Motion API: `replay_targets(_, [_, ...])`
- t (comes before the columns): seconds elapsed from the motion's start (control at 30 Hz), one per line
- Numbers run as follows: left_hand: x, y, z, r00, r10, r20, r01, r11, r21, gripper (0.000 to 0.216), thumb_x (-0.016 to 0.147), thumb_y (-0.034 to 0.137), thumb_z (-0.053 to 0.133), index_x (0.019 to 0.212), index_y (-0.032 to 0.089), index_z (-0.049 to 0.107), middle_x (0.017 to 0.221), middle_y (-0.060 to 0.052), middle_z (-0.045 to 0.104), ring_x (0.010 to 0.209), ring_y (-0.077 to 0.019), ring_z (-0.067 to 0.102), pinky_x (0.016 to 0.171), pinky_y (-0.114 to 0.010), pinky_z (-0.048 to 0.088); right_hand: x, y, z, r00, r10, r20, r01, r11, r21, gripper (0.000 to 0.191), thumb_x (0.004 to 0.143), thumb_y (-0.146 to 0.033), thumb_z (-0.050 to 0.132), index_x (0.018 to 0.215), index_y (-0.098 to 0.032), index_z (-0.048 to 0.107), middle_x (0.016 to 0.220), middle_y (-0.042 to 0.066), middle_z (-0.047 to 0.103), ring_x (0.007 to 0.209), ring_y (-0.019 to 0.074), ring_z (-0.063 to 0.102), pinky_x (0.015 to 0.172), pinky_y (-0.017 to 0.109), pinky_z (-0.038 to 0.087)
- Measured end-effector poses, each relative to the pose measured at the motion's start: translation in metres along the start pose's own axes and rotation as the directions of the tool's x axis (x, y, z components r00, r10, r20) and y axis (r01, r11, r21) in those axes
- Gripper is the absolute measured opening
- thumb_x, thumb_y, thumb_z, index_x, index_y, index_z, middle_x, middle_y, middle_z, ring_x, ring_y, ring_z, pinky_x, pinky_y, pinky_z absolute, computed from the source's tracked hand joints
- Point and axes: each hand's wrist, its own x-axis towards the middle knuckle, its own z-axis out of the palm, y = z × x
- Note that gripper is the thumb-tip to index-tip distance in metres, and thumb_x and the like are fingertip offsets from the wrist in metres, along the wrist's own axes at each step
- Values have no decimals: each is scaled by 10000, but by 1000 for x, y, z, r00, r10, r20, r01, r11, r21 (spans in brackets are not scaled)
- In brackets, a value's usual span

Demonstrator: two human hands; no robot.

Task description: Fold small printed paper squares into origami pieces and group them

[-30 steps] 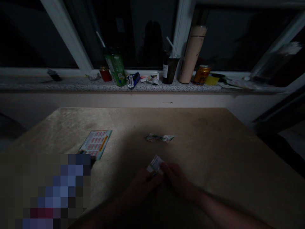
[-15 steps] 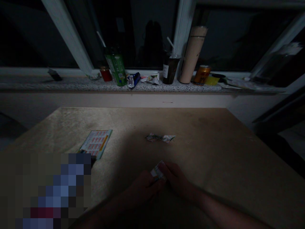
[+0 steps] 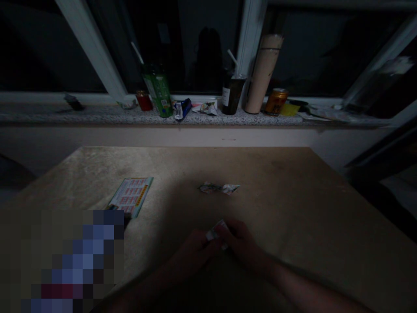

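Dim table (image 3: 293, 195): left hand (image 3: 195, 253), right hand (image 3: 243, 242), one paper (image 3: 216, 229)

Very dim, heavy shadows, warped edges

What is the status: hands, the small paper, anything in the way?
Left hand and right hand both pinch the small printed paper, over the table. Crumpled paper piece lies beyond, apart. Printed leaflet to the left, untouched.
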Motion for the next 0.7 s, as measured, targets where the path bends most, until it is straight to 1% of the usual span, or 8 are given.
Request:
replay_targets(0.07, [0, -1, 1, 1000, -4, -10, 4, 1000, 15, 420, 808, 480, 455, 527, 170, 486, 421, 52, 431, 402, -83, 372, 401, -179, 261, 1, 1, 1, 999, 5, -51, -5, 1000, 4, 388, 813, -525, 510, 662, -168, 526, 601, -28, 456, 571, 113, 431, 519, 216, 349])
replay_targets(0.2, [0, -2, 4, 999, -17, -38, 17, 1000, 13, 396, 793, 471, 484, 537, 169, 483, 424, 57, 420, 398, -81, 349, 397, -185, 243, 2, 6, 0, 998, -20, -64, 19, 1000, -21, 376, 835, -491, 492, 639, -172, 519, 589, -26, 448, 568, 114, 424, 516, 218, 336])
replay_targets(0.27, [-1, -1, 4, 997, -11, -72, 10, 1000, -20, 420, 814, 496, 447, 557, 168, 496, 457, 51, 429, 422, -87, 358, 409, -188, 255, 2, 7, 0, 998, -26, -63, 25, 999, -31, 382, 837, -489, 491, 626, -172, 517, 581, -27, 442, 558, 110, 411, 507, 216, 328])
replay_targets(0.33, [-2, -1, 4, 990, -1, -138, -7, 999, -54, 455, 844, 521, 384, 598, 165, 525, 503, 41, 441, 464, -100, 375, 429, -190, 276, 2, 8, 0, 998, -23, -55, 22, 1000, -22, 382, 835, -488, 495, 627, -169, 525, 584, -26, 446, 557, 108, 406, 505, 214, 328])
replay_targets(0.4, [-2, 0, 4, 981, 17, -195, -26, 999, -47, 475, 863, 521, 346, 631, 161, 551, 531, 32, 450, 498, -111, 384, 447, -193, 291, 2, 9, 1, 999, -18, -45, 18, 1000, -11, 383, 835, -488, 496, 635, -165, 539, 590, -23, 454, 563, 109, 409, 509, 214, 333])
replay_targets(0.5, [-1, 1, 2, 976, 46, -211, -48, 999, -8, 464, 873, 492, 340, 631, 162, 559, 543, 25, 463, 507, -119, 388, 467, -200, 309, 0, 8, 2, 998, 8, -59, -9, 1000, -10, 401, 835, -499, 492, 625, -159, 533, 586, -25, 437, 561, 106, 398, 506, 212, 326])
replay_targets(0.63, [-2, 4, -1, 951, 37, -308, -38, 999, 3, 458, 872, 483, 331, 663, 165, 585, 576, 5, 513, 540, -139, 433, 492, -209, 342, -2, 5, 2, 1000, 27, 12, -26, 999, -19, 445, 863, -517, 433, 648, -146, 551, 577, -23, 427, 551, 102, 379, 509, 216, 318])
replay_targets(0.7, [-2, 5, -2, 946, 31, -324, -37, 999, -12, 458, 871, 487, 330, 678, 165, 593, 582, 1, 522, 543, -142, 442, 491, -210, 349, -2, 4, 1, 999, 8, 51, -6, 999, -33, 457, 874, -519, 413, 657, -144, 561, 575, -21, 431, 545, 101, 372, 508, 216, 314])
